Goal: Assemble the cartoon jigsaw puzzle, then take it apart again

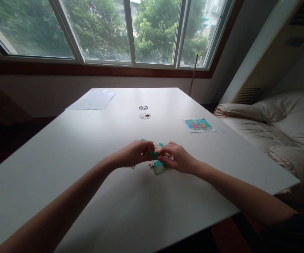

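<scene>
Both my hands meet above a small pile of jigsaw puzzle pieces (157,164) on the white table. A green jigsaw puzzle piece (154,154) is pinched between them, raised a little over the pile. The fingers of my left hand (137,153) close on its left part, and my right hand (177,157) grips its right end. Whether it is one piece or two joined ones, I cannot tell. Teal and pale pieces lie around and partly under the hands, some hidden by the fingers. A few small bits (133,167) lie just below my left hand.
A colourful cartoon picture sheet (199,125) lies on the right of the white table (101,211). White paper (91,101) rests at the far left. Two round inserts (145,116) are set in the tabletop's far middle. A cream sofa (278,119) stands to the right.
</scene>
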The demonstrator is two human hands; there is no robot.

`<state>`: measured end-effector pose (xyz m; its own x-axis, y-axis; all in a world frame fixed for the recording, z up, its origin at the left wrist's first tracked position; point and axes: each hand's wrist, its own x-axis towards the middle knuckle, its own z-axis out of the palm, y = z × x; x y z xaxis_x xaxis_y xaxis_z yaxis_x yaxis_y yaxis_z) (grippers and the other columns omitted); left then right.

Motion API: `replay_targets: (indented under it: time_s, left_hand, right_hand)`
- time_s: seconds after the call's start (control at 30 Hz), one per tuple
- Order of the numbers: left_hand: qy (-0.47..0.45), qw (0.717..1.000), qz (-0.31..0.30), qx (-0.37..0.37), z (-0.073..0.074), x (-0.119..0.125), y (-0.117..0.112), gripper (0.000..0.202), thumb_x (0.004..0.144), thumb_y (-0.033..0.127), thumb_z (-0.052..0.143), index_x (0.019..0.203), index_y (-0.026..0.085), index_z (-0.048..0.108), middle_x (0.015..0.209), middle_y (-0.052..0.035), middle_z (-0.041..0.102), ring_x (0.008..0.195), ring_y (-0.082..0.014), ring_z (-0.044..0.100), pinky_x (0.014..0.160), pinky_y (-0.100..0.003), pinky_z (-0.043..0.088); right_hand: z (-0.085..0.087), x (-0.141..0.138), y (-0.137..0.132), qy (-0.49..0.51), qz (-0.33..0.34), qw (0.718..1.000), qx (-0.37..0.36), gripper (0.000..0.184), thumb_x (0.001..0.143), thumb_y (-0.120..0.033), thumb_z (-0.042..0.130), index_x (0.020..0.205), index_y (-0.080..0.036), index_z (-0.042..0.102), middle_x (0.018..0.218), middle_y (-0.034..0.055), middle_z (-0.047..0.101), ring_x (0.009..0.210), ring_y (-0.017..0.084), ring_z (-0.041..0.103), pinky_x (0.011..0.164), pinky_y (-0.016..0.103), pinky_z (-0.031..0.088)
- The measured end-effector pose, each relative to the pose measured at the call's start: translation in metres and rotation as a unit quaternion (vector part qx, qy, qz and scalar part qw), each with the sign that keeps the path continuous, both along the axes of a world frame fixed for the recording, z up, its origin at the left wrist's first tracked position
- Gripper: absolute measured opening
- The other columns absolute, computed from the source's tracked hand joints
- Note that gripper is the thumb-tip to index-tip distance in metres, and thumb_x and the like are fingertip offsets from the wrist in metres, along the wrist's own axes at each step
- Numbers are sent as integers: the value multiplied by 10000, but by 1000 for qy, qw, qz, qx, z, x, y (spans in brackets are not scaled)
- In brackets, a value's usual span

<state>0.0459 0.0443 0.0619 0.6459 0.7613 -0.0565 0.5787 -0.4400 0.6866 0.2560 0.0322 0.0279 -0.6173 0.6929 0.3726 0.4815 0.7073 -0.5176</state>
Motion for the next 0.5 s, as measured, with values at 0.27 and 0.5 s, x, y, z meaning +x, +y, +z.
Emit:
replay_targets:
  time_s: [0.27, 0.5]
  left_hand:
    - [-185, 974, 62, -111, -8, 8, 3, 314, 765, 394, 629, 890, 106, 614, 727, -32, 618, 654, -129, 534, 595, -262, 432]
    - [-281, 937, 108, -174, -13, 10, 2, 384, 660, 365, 738, 923, 101, 646, 801, -61, 665, 691, -141, 572, 643, -290, 459]
  right_hand:
    - [0, 0, 11, 200, -52, 934, -290, 186, 755, -329, 589, 737, -146, 615, 635, -4, 594, 587, 107, 500, 571, 242, 380]
    - [-5, 0, 19, 317, -62, 854, -408, 219, 674, -353, 636, 652, -143, 577, 529, -26, 558, 460, 56, 367, 471, 211, 269]
